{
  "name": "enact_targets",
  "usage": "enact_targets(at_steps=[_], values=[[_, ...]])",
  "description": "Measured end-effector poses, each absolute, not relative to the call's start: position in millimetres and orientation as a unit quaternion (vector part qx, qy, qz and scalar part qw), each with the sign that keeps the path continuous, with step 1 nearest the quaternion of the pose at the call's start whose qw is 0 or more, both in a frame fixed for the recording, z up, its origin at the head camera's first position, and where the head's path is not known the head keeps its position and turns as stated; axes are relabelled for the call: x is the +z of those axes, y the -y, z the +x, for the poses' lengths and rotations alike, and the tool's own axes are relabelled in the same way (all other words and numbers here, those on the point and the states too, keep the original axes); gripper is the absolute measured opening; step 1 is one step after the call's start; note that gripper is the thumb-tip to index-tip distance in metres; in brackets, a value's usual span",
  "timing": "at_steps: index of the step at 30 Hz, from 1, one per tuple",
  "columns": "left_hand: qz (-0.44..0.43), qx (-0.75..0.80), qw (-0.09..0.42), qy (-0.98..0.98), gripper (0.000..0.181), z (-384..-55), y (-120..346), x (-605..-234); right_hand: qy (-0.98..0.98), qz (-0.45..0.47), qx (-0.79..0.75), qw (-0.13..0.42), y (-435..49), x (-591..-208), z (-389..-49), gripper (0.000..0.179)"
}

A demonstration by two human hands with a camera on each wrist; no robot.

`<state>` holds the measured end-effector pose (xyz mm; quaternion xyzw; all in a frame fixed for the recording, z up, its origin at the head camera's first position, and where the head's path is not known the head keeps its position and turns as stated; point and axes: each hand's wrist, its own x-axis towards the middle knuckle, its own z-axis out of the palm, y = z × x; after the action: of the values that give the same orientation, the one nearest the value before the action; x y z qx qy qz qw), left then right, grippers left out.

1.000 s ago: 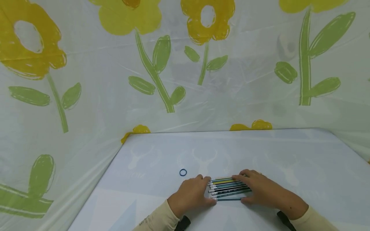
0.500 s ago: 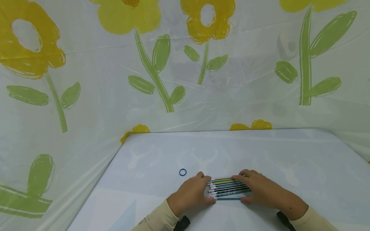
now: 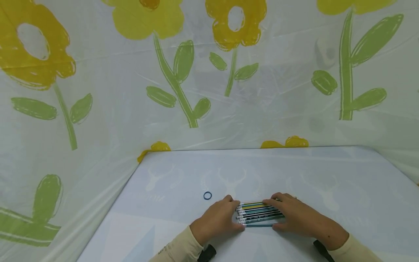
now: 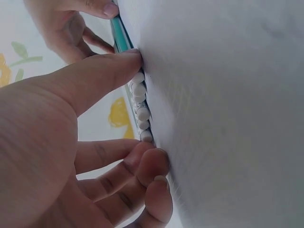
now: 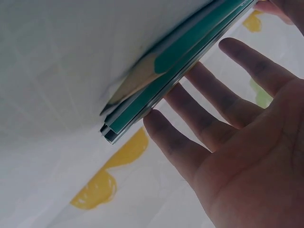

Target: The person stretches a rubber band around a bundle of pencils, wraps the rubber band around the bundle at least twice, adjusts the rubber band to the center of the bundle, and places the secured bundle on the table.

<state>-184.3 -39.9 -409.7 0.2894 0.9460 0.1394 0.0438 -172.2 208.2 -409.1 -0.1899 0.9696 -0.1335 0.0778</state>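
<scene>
Several pencils [image 3: 260, 214] lie side by side on the table in the head view, mostly dark green and black, with a yellow one among them. My left hand [image 3: 217, 220] holds their white eraser ends [image 4: 142, 114], thumb at the near pencil and fingers at the far side of the row. At the other end my right hand [image 3: 296, 214] spans the row between thumb and fingers, covering part of it from above. The right wrist view shows a green pencil [image 5: 175, 52] with a sharpened tip and the fingers [image 5: 173, 137] touching the row's far side.
A small blue ring-shaped band [image 3: 207, 195] lies on the white table [image 3: 183, 171], beyond the left hand. Behind the table's back edge hangs a white curtain [image 3: 278, 91] printed with yellow flowers and green stems. Dark straps [image 3: 207, 253] show at the wrists.
</scene>
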Motion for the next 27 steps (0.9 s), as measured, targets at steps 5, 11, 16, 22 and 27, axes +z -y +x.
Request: enact_targets(at_steps=[5,11,16,22,27], values=[[0.290,0.144,0.049,-0.945,0.063,-184.8,38.7,-408.8,-0.969,-0.188,-0.138,0.078,-208.5,-409.8,-172.5,0.068],[0.286,0.153,0.049,-0.945,0.062,-183.7,38.2,-409.9,-0.969,-0.192,-0.137,0.072,-209.6,-411.0,-171.9,0.066],[0.287,0.155,0.044,-0.944,0.063,-182.7,38.7,-409.5,-0.969,-0.207,-0.122,0.059,-210.2,-411.0,-171.0,0.065],[0.286,0.151,0.040,-0.945,0.060,-183.6,38.3,-410.7,-0.971,-0.200,-0.115,0.057,-208.3,-411.7,-170.7,0.057],[0.278,0.148,0.051,-0.948,0.057,-184.2,37.5,-411.0,-0.974,-0.179,-0.117,0.074,-205.3,-411.3,-171.4,0.047]])
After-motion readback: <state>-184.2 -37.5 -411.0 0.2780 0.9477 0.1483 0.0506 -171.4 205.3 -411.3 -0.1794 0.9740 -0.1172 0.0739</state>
